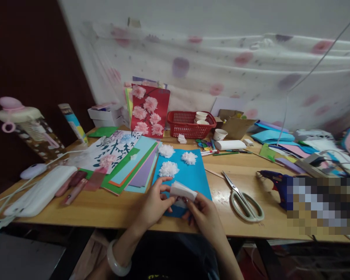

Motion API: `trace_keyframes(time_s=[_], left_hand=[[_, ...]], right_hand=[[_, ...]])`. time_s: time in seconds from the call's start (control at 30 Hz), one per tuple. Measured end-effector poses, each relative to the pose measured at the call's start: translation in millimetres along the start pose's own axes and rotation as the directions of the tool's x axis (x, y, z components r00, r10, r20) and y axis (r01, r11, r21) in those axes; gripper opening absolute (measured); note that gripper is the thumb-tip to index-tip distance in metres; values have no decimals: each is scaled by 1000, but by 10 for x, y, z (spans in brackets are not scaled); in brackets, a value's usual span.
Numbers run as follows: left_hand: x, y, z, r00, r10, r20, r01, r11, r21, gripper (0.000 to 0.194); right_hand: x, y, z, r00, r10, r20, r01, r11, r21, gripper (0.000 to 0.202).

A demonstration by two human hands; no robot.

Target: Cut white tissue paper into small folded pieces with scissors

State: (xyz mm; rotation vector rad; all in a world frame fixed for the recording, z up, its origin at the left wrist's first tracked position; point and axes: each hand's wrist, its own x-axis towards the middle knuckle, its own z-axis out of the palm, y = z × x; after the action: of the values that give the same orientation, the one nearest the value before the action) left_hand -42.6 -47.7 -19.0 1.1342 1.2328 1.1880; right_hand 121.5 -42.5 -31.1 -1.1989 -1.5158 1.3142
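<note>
Between my two hands is a folded piece of white tissue paper [183, 190], held over the lower part of a blue sheet of paper [202, 177]. My left hand [156, 200] pinches its left end between thumb and fingers. My right hand [202, 210] grips the right end, its thumb near the left one. Above my hands, three white ruffled paper flowers lie on the blue sheet: one at top left [166, 150], one at right [189, 158] and one below left [168, 169].
Scissors [242, 200] and a blue glue gun [277, 182] lie to the right. Coloured papers [142, 175] are stacked at left, beside a white power strip [43, 190]. At the back stand a red basket [186, 126] and a red card with pink flowers [163, 103]. A bottle [32, 128] stands far left.
</note>
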Motion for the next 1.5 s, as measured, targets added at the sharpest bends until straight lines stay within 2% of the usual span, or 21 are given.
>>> trace_keyframes(time_s=[0.2, 0.33, 0.43, 0.6, 0.7, 0.87, 1.0, 1.2, 1.27, 1.33, 1.4, 1.5], left_hand=[[-9, 137, -58, 1000, -25, 3, 25, 1000, 3, 39], [-35, 179, -73, 996, -87, 3, 87, 995, -51, 42], [-40, 167, -77, 997, -77, 12, 77, 995, -67, 42], [-28, 101, -96, 988, -4, 156, 3, 1000, 4, 31], [-14, 77, -110, 978, 29, 206, -17, 998, -61, 25], [-22, 87, -113, 987, -26, 161, 46, 991, -125, 26], [-41, 95, -106, 984, -49, 169, 80, 981, -179, 15], [-23, 90, -100, 988, -63, 144, 94, 971, -219, 10], [-23, 96, -89, 990, -73, 124, 105, 956, -273, 10], [-32, 98, -62, 989, -101, 109, 134, 922, -362, 20], [-51, 89, -14, 985, -132, 114, 172, 854, -492, 28], [-84, 62, 89, 981, -144, 128, 193, 743, -641, 29]], right_hand=[[-38, -51, -20, 999, 33, 22, -34, 999, 26, 46], [-53, -116, -46, 997, 45, 69, -52, 994, 99, 45], [-58, -141, -59, 995, 56, 88, -67, 989, 128, 45], [-51, -94, -91, 995, 77, 63, -87, 982, 168, 44], [-38, -47, -109, 998, 53, 29, -57, 980, 189, 41], [-36, 18, -126, 1000, -12, 0, 12, 966, 259, 33], [-38, 46, -133, 999, -29, -46, 41, 952, 304, 17], [-65, 12, -126, 1000, -30, 10, 24, 925, 379, 11], [-77, 2, -123, 999, -26, 42, 5, 908, 420, 12], [-78, -3, -118, 999, -34, 37, 14, 896, 444, 13], [-68, -4, -108, 998, -60, -23, 64, 895, 442, 13], [-51, -9, -87, 984, -122, -133, 167, 898, 408, 12]])
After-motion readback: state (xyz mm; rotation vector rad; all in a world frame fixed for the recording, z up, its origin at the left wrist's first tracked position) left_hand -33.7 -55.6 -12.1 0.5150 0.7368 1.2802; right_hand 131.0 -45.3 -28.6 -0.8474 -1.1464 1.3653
